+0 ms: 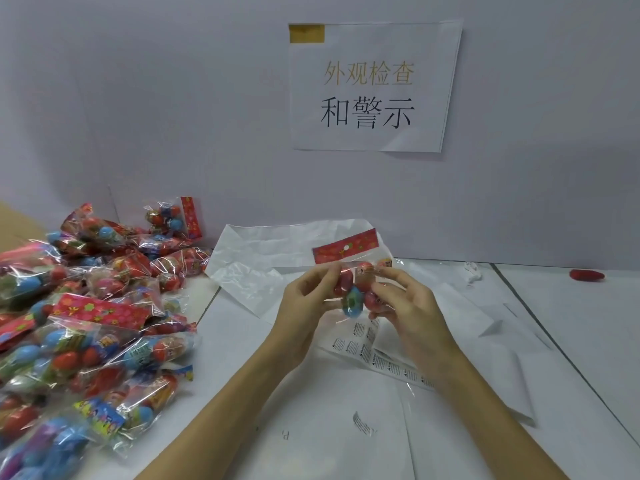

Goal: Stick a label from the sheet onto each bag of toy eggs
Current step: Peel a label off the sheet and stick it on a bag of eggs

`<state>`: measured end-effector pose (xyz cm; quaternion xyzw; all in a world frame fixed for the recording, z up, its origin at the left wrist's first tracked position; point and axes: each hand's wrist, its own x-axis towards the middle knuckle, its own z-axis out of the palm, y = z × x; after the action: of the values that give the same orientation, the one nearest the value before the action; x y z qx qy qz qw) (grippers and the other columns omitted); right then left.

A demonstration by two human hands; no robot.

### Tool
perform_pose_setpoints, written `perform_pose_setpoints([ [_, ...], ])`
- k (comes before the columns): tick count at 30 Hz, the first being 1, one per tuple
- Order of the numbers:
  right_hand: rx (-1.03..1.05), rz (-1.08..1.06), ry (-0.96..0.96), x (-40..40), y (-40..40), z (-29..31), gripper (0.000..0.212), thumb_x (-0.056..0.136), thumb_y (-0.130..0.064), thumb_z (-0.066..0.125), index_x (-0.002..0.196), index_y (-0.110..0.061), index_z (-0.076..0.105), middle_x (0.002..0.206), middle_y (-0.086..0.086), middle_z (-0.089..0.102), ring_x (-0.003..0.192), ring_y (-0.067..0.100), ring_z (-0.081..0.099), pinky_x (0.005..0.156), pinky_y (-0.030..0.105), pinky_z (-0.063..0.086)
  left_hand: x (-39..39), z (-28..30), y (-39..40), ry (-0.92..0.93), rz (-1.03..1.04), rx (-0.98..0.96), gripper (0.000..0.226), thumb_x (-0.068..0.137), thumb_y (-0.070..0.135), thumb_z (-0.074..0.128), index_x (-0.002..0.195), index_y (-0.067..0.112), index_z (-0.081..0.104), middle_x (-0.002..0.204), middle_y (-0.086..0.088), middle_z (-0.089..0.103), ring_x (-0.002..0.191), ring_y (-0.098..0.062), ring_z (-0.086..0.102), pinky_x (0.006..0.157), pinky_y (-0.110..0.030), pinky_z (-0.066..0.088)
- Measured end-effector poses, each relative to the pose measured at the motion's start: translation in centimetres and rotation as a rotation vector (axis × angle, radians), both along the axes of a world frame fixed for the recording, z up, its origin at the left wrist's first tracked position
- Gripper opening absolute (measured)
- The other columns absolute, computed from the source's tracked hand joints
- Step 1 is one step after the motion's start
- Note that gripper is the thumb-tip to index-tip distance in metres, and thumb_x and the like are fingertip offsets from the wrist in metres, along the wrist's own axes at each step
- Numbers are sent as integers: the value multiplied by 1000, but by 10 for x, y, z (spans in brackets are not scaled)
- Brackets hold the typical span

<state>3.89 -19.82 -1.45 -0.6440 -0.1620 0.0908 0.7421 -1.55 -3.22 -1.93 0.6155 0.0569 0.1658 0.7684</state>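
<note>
Both hands' fingers (pixel 388 294) are clamped on one bag of toy eggs (pixel 356 289) above the label sheet (pixel 381 362).

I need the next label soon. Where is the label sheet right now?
In the head view, the label sheet lies flat on the table, centre-right, directly under the held bag and partly hidden by the right hand.

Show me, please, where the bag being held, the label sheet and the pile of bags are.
held bag (pixel 356 292), head view, on the eggs between the hands.
label sheet (pixel 384 363), head view, on its printed labels below the hands.
pile of bags (pixel 86 323), head view, mid-pile at left.
</note>
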Motion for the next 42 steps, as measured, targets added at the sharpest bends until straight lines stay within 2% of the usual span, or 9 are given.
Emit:
perform_pose_setpoints([
  [6, 5, 84, -33, -5, 4, -1, 23, 99, -10, 69, 120, -22, 70, 92, 9, 80, 79, 18, 76, 70, 25, 60, 1, -1, 5, -11, -14, -163, 31, 95, 35, 69, 105, 9, 82, 109, -16, 78, 96, -24, 76, 79, -27, 60],
  [10, 69, 94, 162, -3, 1, -3, 22, 98, -12, 68, 117, -2, 73, 99, 15, 80, 86, 22, 77, 74, 24, 62, 1, 0, 5, 24, 72, 33, 43, 99, 52, 60, 109, 15, 79, 103, -5, 80, 94, -21, 77, 79, -27, 60],
  [14, 844, 281, 699, 16, -43, 29, 42, 101, -6, 58, 142, 5, 57, 122, 22, 70, 93, 23, 71, 70, 20, 61, 3, 0, 10, 86, 196, 72, 57, 90, 67, 49, 114, 19, 72, 100, 0, 77, 85, -18, 76, 75, -31, 62],
  [16, 1442, 454, 647, 22, -78, 43, 45, 106, -12, 55, 150, -4, 52, 138, 19, 64, 117, 31, 68, 80, 25, 60, 5, -3, 18, 97, 216, 65, 53, 100, 60, 45, 113, 17, 73, 102, -5, 76, 85, -20, 75, 71, -31, 61],
  [18, 1672, 509, 486, 20, -102, 50, 41, 112, -21, 46, 151, -11, 53, 149, 15, 58, 131, 32, 62, 94, 26, 57, 6, -6, 23, 98, 221, 67, 51, 106, 54, 42, 108, 15, 75, 101, -8, 76, 86, -22, 73, 68, -30, 60],
  [24, 1383, 302, 577, 25, -94, 32, 31, 109, -29, 51, 114, -13, 76, 107, -1, 79, 59, 13, 67, 45, 22, 52, 11, -11, 23, 102, 233, 140, 54, 108, 49, 42, 98, 9, 77, 93, -9, 76, 82, -25, 71, 69, -34, 57],
  [33, 664, 225, 602, 17, -30, 9, 32, 93, -31, 64, 103, -6, 81, 85, 5, 68, 54, 12, 49, 42, 20, 39, 17, -13, 37, 31, 636, 627, 13, 103, 23, 60, 115, 23, 63, 117, 0, 57, 114, -22, 52, 87, -32, 45],
  [38, 444, 267, 578, 10, -8, 1, 36, 91, -36, 65, 102, -6, 81, 79, 6, 62, 55, 15, 51, 42, 22, 44, 47, 19, 131, 483, 765, 980, 43, 103, 29, 56, 142, 14, 50, 145, -24, 30, 136, -41, 28, 112, -45, 30],
  [42, 393, 316, 570, 8, 0, -4, 39, 92, -37, 63, 99, -3, 81, 76, 7, 59, 54, 14, 50, 40, 24, 43, 59, 39, 213, 783, 736, 1247, 49, 107, 35, 46, 155, 32, 38, 160, -38, 10, 146, -56, 20, 123, -56, 21],
])
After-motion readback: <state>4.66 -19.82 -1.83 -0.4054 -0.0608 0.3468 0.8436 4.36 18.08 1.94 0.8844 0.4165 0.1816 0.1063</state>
